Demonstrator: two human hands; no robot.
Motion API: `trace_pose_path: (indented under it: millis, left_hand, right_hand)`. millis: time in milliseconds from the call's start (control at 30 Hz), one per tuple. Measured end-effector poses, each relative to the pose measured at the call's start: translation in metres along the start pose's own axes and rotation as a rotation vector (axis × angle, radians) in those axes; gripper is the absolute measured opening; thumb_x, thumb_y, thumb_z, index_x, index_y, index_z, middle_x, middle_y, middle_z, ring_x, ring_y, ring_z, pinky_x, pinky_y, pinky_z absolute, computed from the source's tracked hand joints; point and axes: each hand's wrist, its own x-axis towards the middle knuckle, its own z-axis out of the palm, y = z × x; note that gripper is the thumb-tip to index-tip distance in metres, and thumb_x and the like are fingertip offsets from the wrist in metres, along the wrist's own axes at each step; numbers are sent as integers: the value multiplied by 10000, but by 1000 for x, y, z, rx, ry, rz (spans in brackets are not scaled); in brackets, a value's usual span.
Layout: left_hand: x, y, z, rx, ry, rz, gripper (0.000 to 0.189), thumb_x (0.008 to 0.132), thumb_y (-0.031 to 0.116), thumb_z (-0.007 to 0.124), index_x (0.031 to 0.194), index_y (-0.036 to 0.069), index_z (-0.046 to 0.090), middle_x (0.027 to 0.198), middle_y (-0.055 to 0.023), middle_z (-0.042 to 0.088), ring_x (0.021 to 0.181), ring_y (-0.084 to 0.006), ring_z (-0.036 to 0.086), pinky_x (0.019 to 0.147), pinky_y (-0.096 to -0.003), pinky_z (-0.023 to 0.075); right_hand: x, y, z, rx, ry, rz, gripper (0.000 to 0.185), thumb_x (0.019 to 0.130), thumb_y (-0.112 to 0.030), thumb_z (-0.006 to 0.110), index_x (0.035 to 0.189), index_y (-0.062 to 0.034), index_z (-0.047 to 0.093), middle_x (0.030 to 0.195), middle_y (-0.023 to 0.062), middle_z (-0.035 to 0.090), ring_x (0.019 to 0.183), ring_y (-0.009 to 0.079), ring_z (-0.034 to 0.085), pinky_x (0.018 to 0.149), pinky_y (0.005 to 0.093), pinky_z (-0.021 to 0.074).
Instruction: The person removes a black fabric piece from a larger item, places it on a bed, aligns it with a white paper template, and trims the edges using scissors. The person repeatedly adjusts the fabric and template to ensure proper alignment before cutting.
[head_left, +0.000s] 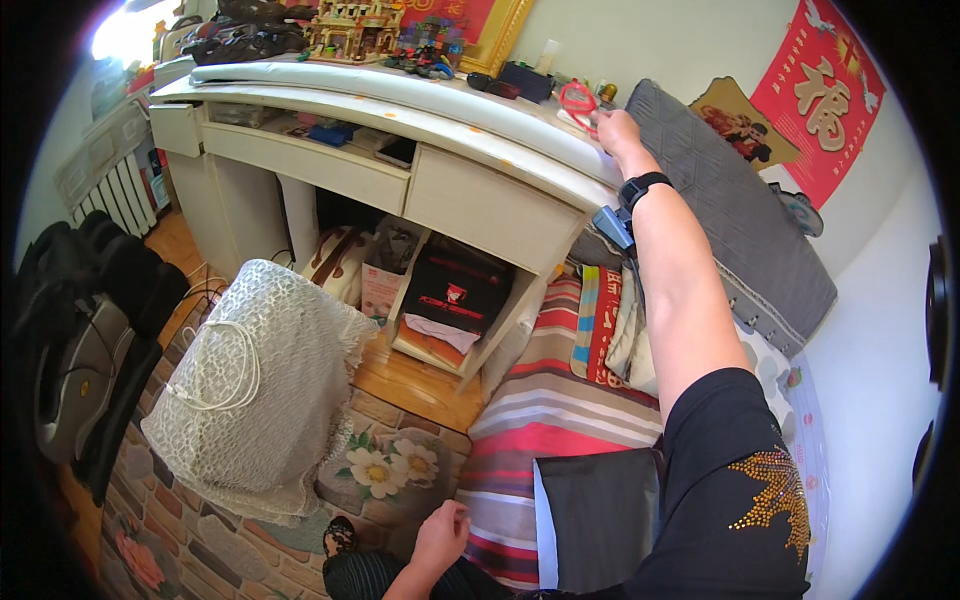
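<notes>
My right hand (619, 133) is stretched out over the right end of the white desk (480, 139). Its fingers are closed on a red looped object (578, 100); whether that is a cord or a tool's handle cannot be told. A small white item (574, 120) lies just behind the loop. Low in the view, my left hand (441, 534) hovers by my lap with curled fingers and nothing visible in them. Beside it, on the striped bedspread (555, 420), lies a dark flat sheet or bag (600, 517) with a pale edge.
A lace-covered piece (277, 442) with a coiled white cable (217, 367) stands at left. A grey padded headboard (720, 210) rises at right. Along the desktop runs a long white roll (420, 97). Behind it are a toy building model (352, 34) and a dark box (525, 81).
</notes>
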Motion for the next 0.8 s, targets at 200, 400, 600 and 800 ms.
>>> trace_pose_path:
  millis: [200, 400, 600, 800]
  left_hand:
    - [7, -16, 6, -26, 106, 122, 188, 913, 150, 650, 1050, 36, 587, 871, -198, 670, 830, -414, 654, 730, -489, 533]
    - [21, 41, 2, -710, -74, -22, 421, 1079, 371, 454, 1319, 33, 530, 1135, -105, 667, 1059, -217, 642, 912, -336, 506]
    - [-29, 133, 37, -1462, -522, 113, 750, 1041, 605, 327, 1495, 9, 351, 1444, -262, 498, 1314, -368, 525, 1124, -539, 405]
    - [-119, 108, 85, -1004, -375, -354, 303, 1078, 144, 413, 1301, -51, 477, 1308, -254, 593, 1180, -322, 635, 1015, -457, 541]
  right_hand:
    - [-73, -11, -86, 860, 120, -121, 295, 963, -210, 691, 1116, 42, 663, 989, 106, 694, 923, 179, 662, 843, 303, 522]
    - [-355, -32, -183, 507, -90, -267, 117, 986, -75, 612, 1083, -13, 631, 1062, 48, 676, 996, 136, 620, 934, 292, 474]
    - [-631, -22, -213, 221, -284, -287, 222, 786, 15, 729, 949, -29, 585, 1062, 147, 622, 1090, 347, 598, 948, 424, 488]
    - [-800, -18, -210, 260, -293, -39, 358, 770, 3, 720, 1101, -36, 591, 1115, 117, 622, 1162, 352, 528, 996, 460, 437]
